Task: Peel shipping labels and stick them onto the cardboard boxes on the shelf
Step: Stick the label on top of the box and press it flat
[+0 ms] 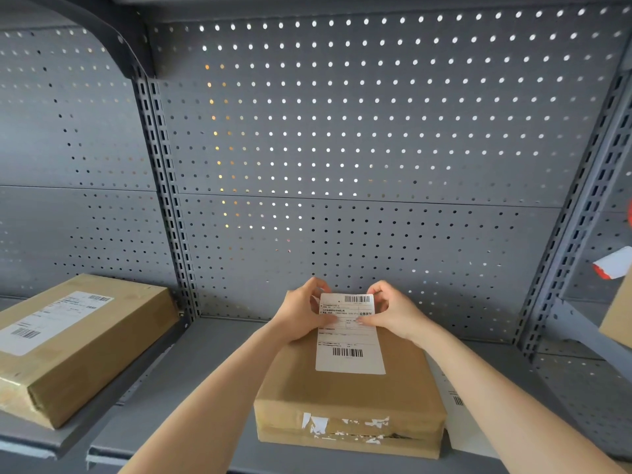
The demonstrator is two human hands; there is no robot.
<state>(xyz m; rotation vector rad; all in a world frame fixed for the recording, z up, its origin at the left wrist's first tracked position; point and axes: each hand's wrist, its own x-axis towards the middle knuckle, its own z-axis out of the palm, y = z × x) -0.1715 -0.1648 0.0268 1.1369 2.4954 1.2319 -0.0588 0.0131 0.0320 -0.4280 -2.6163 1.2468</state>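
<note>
A brown cardboard box (349, 398) lies flat on the grey shelf (212, 364) in the middle of the view. A white shipping label (349, 350) with barcodes lies along the box's top; its near part rests on the cardboard and its far end is lifted. My left hand (301, 313) pinches the label's far left edge. My right hand (393, 309) pinches its far right edge. Both hands sit over the far end of the box. A second brown box (78, 347) with a label stuck on top lies on the shelf at the left.
A perforated grey back panel (342, 148) rises behind the shelf, flanked by slotted uprights (167, 200). A white label sheet (458, 405) lies on the shelf to the right of the middle box. Part of another box (619, 319) and a white-and-red scrap (612, 265) show at the right edge.
</note>
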